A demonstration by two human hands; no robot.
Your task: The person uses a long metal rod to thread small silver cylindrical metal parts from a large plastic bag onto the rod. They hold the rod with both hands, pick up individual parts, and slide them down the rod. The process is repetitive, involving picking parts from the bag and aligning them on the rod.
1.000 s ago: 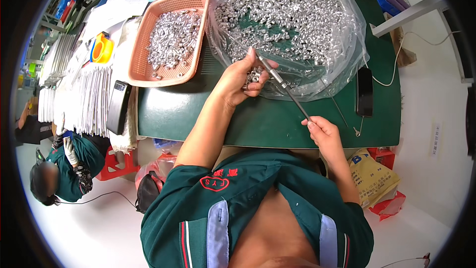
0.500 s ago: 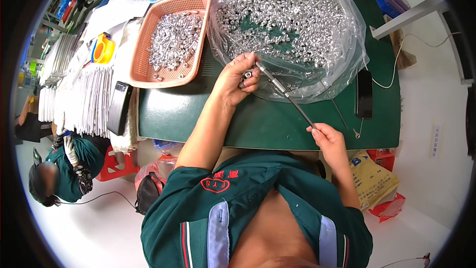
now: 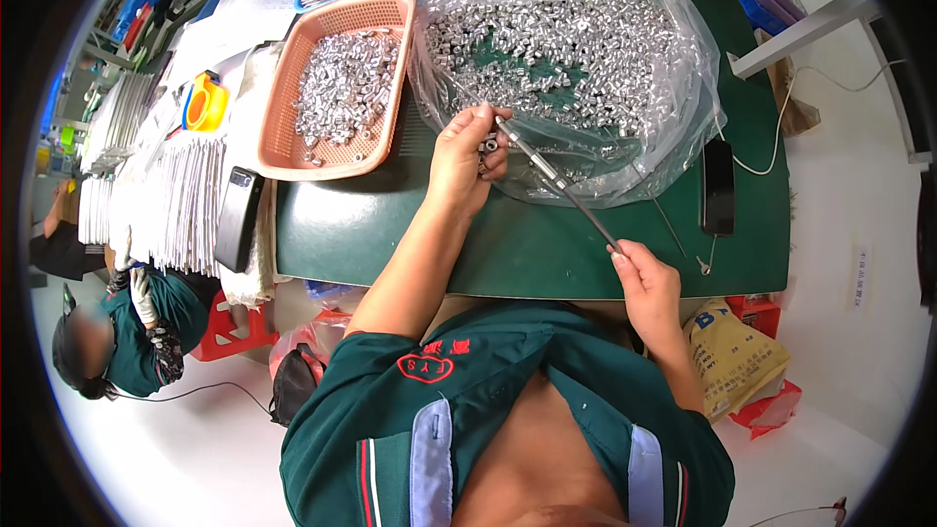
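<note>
My right hand [image 3: 648, 285] pinches the lower end of a thin dark metal rod [image 3: 591, 219], held slanting up to the left over the table's front part. Silver sleeve-like pieces [image 3: 543, 168] are threaded along its upper half. By the rod's upper tip is my left hand [image 3: 466, 158], its fingers curled around several small silver metal sleeves [image 3: 489, 144] with holes through them. Thumb and forefinger are close to the tip; whether they touch it I cannot tell. Behind both hands, a clear plastic bag [image 3: 683, 151] lies spread open, full of similar loose sleeves [image 3: 625, 59].
An orange basket [image 3: 283, 127] of sleeves stands left of the bag on the green table [image 3: 390, 254]. A black phone [image 3: 239, 220] leans by stacked white bundles [image 3: 185, 200]; another phone [image 3: 717, 185] lies right. A co-worker [image 3: 146, 332] sits at far left.
My left hand's fingertips have drawn back slightly left, and the rod's upper tip now shows more. My right hand keeps its pinch, a little lower in the picture.
</note>
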